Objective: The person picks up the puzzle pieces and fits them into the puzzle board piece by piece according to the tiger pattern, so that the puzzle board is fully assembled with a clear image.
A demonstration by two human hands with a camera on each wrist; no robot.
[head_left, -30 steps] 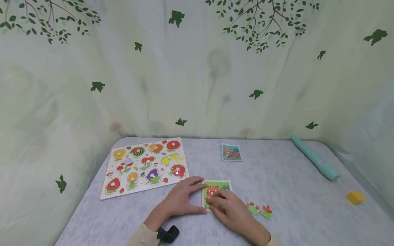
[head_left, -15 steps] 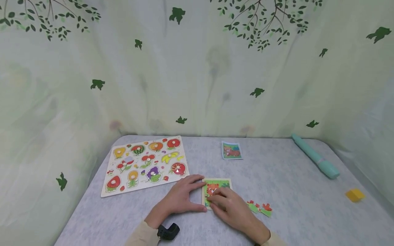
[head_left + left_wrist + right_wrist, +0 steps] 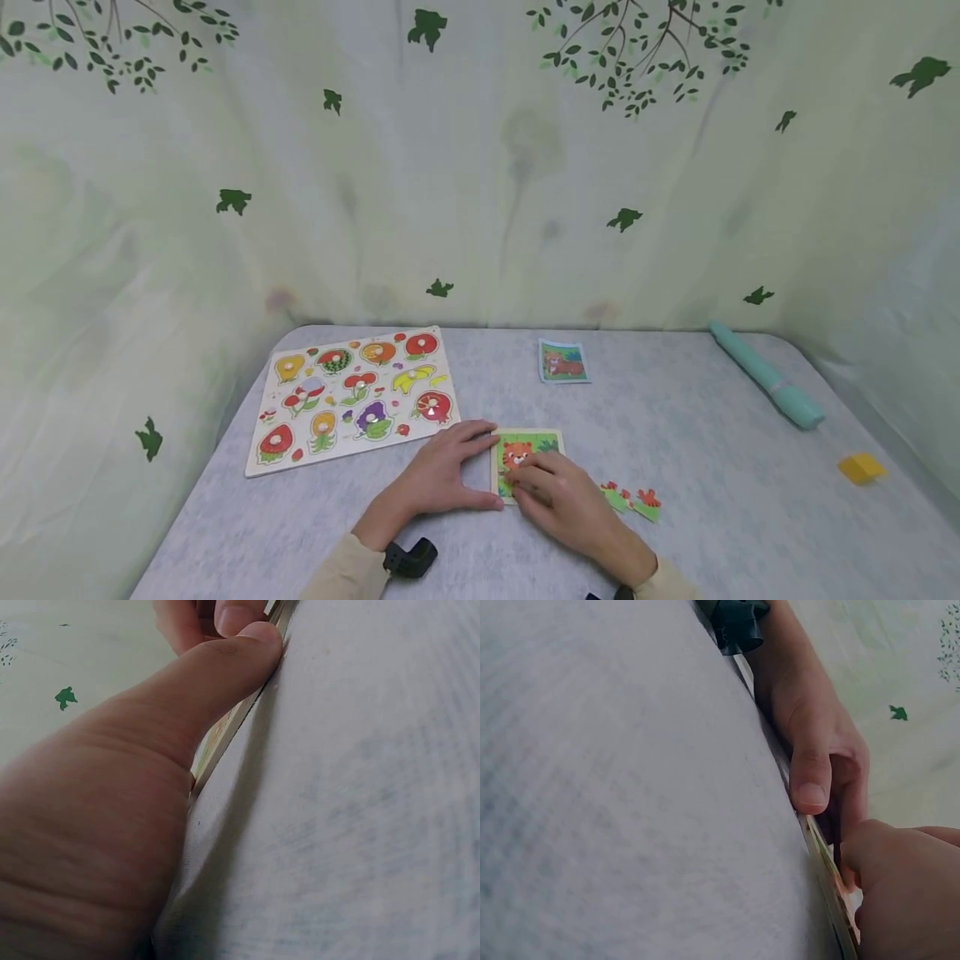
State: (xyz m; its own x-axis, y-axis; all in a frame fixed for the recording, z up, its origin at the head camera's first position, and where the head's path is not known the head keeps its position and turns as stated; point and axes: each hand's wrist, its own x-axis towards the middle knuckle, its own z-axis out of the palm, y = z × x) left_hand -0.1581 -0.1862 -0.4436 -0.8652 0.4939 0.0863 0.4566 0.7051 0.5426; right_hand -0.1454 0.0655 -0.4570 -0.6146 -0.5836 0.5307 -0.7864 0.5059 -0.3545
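Note:
A small square jigsaw puzzle (image 3: 510,450) with a tiger picture on green lies flat in its pale wooden frame. My left hand (image 3: 446,473) holds its left side, index finger at the far left corner and thumb at the near one. In the left wrist view that thumb (image 3: 259,646) presses along the frame's edge. My right hand (image 3: 558,500) bends over the puzzle with curled fingers, fingertips down on the picture. I cannot tell whether a piece is between them. Loose puzzle pieces (image 3: 647,505), orange and green, lie right of the right hand.
A large fruit peg puzzle board (image 3: 405,396) lies at the left. Farther back is a small card (image 3: 565,363) with an animal picture. A teal rolled-up tube (image 3: 772,379) and a yellow block (image 3: 862,468) sit at the right. A printed curtain (image 3: 480,200) surrounds the table.
The head view has tilted slightly, so everything sits a little higher. My right fingers have shifted slightly on the puzzle; the left hand keeps its hold.

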